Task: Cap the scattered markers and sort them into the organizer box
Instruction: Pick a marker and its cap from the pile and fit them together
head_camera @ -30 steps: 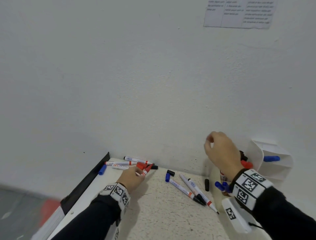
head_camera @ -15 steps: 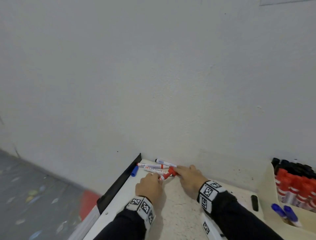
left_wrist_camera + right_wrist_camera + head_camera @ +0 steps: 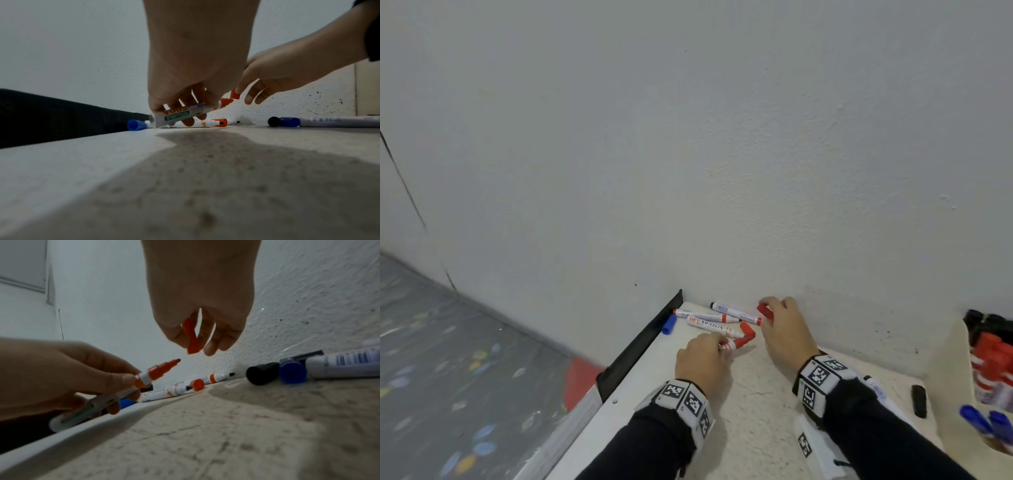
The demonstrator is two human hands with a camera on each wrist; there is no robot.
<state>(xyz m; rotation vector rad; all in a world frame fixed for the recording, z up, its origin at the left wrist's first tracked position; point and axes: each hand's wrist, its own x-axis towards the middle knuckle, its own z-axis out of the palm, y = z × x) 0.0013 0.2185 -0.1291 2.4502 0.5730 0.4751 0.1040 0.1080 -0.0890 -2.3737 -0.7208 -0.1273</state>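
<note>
My left hand [image 3: 717, 346] grips an uncapped red marker [image 3: 152, 374], its tip tilted up off the table toward the right. Just beyond that tip, my right hand [image 3: 774, 310] pinches a loose red cap [image 3: 192, 337] between thumb and fingers; cap and tip are a short gap apart. Three more uncapped white markers [image 3: 736, 312] lie by the wall behind the hands, with another red cap [image 3: 198, 384] beside them. The cream organizer box [image 3: 959, 373] stands at the far right, holding capped red markers [image 3: 993, 363] and blue ones [image 3: 983, 418].
A blue cap [image 3: 669, 323] lies by the black strip [image 3: 643, 339] along the table's left edge. A black cap [image 3: 919, 395] lies near the organizer. Close to my right wrist lie a blue-capped marker [image 3: 339, 365] and another black cap [image 3: 262, 373]. The wall runs right behind.
My right hand left the organizer, crossed left to the marker pile and picked up a red cap. My left hand lifted the red marker's tip. The head view swung left.
</note>
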